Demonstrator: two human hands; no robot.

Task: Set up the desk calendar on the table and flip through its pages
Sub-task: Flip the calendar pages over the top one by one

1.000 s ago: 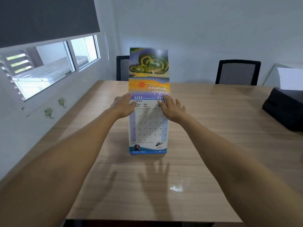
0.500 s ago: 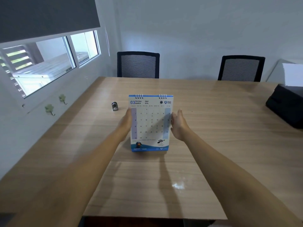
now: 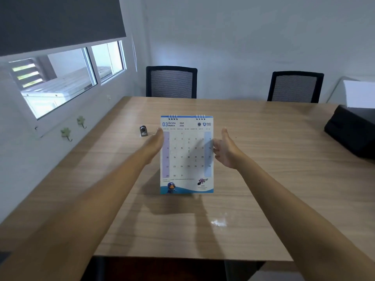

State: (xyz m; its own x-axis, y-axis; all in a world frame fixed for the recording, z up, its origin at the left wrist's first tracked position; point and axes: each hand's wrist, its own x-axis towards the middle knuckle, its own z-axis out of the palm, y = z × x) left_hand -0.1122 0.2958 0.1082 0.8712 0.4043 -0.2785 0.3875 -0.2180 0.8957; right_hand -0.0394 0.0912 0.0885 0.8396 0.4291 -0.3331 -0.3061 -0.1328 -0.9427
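Wood-grain table (image 3: 263, 199), near edge bare apart from a glare patch and arm shadows. Desk calendar (image 3: 186, 155) stands upright near mid-table on its own base, March page facing the wearer, spiral binding at top. Left hand (image 3: 157, 146) sits against the calendar's left edge, fingers mostly hidden behind the sheet; cannot tell whether they are curled or straight. Right hand (image 3: 225, 151) is just beside the right edge, palm inward, fingers spread loose, holding nothing. Reads as both hands flanking the stand to steady it square, likely ahead of reaching for the next page. Beyond, left: small metal clip-like object (image 3: 143, 131), kept clear. Far side: two black mesh chairs (image 3: 171, 82), black bag (image 3: 353, 132) at right.
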